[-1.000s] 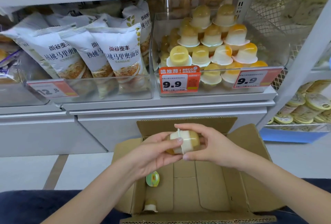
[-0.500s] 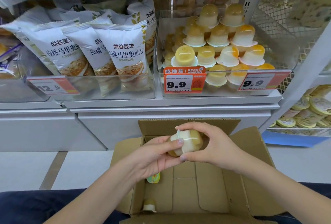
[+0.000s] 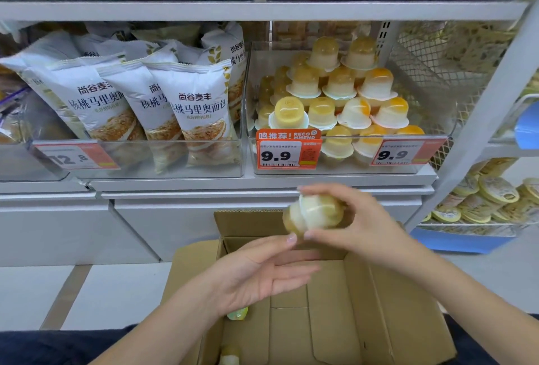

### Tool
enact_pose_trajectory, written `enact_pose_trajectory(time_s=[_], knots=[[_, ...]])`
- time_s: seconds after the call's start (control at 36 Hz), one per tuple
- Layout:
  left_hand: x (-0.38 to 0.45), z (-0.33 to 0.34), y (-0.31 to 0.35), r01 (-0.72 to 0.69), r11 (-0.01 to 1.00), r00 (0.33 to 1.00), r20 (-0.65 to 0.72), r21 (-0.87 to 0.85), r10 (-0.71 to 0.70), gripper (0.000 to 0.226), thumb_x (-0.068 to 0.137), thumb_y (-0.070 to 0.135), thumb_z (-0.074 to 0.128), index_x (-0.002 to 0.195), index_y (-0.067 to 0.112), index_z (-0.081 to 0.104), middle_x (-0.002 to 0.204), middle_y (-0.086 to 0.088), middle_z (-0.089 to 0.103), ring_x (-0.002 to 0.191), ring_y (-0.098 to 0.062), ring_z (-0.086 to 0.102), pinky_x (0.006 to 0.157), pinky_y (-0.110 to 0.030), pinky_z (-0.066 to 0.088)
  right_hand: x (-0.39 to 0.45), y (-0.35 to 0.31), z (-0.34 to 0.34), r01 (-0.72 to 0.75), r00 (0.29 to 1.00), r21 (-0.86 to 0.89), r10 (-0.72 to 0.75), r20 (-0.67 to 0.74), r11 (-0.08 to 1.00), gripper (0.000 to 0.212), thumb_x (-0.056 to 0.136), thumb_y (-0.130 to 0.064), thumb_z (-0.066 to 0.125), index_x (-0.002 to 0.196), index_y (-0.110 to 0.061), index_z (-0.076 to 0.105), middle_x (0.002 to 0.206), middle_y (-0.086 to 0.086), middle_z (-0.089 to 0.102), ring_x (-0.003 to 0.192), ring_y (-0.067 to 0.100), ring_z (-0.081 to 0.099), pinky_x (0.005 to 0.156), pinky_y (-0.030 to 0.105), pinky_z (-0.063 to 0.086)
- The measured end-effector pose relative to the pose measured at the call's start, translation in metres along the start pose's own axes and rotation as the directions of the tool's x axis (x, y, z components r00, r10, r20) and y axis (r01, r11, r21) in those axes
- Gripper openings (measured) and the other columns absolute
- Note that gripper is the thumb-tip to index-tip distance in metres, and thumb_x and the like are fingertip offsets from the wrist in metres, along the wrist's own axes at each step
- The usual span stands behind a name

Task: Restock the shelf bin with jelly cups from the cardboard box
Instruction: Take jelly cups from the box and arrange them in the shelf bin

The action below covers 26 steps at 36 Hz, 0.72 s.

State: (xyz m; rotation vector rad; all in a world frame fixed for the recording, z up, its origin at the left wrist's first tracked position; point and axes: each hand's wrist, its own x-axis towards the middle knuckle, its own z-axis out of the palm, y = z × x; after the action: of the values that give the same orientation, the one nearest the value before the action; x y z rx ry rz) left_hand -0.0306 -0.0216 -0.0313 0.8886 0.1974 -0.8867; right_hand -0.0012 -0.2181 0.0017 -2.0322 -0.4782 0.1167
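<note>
jelly cups (image 3: 313, 216) lifted by right hand (image 3: 358, 219) | left hand (image 3: 256, 271) released, over cardboard box (image 3: 393, 306)

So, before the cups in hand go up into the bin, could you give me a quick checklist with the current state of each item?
1. Right hand grips the jelly cups: ok.
2. Left hand out of the way: ok, fingers open, thumb tip near the cups; contact cannot tell.
3. Number of cups held: cannot tell, blurred.
4. Room atop the pile in the shelf bin: ok.
5. Pile stable enough for more: cannot tell.
6. Cardboard box has cups left: ok, one green cup and another at the near edge.
</note>
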Motion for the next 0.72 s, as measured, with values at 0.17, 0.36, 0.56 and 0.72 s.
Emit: enact_pose_trajectory(time_s=[0.17,0.36,0.56,0.72], knots=[[-0.006,0.001,-0.001,0.044,0.980,0.999,-0.029,0.196,-0.040,0.055,0.074,0.019,0.072,0.126,0.012,0.056,0.121,-0.010,0.066,0.114,-0.024,0.062,0.098,-0.032,0.049,0.060,-0.037,-0.081,0.005,0.945,-0.346,-0.117,-0.304,0.938,0.061,0.062,-0.036,0.085,0.117,-0.031,0.060,0.107,-0.013,0.060,0.092,0.006,0.056,0.080,0.021,0.049],[-0.006,-0.003,0.000,0.070,0.972,0.997,-0.055,0.226,-0.059,0.055,0.072,0.016,0.072,0.125,0.012,0.056,0.119,-0.010,0.067,0.113,-0.021,0.063,0.097,-0.030,0.049,0.114,-0.036,-0.095,-0.057,0.990,-0.544,-0.024,-0.140,0.837,0.069,0.060,-0.038,0.087,0.118,-0.026,0.051,0.115,-0.008,0.059,0.111,0.012,0.054,0.089,0.029,0.043],[-0.005,-0.008,0.002,0.073,0.978,0.996,-0.065,0.196,-0.061,0.054,0.075,0.011,0.074,0.125,0.010,0.056,0.118,-0.011,0.067,0.112,-0.022,0.063,0.097,-0.029,0.049,0.115,-0.017,-0.078,0.007,0.994,-0.433,-0.052,-0.092,0.901,0.062,0.064,-0.027,0.086,0.114,-0.024,0.050,0.113,-0.012,0.056,0.109,0.006,0.054,0.095,0.026,0.045],[-0.001,-0.005,0.001,0.081,0.977,0.994,-0.085,0.195,-0.066,0.056,0.071,0.011,0.072,0.125,0.010,0.056,0.118,-0.012,0.067,0.112,-0.022,0.063,0.100,-0.031,0.047,0.106,-0.003,-0.074,0.043,0.974,-0.251,-0.097,-0.205,0.967,0.060,0.064,-0.022,0.088,0.112,-0.026,0.051,0.103,-0.011,0.067,0.103,0.007,0.062,0.095,0.029,0.050]])
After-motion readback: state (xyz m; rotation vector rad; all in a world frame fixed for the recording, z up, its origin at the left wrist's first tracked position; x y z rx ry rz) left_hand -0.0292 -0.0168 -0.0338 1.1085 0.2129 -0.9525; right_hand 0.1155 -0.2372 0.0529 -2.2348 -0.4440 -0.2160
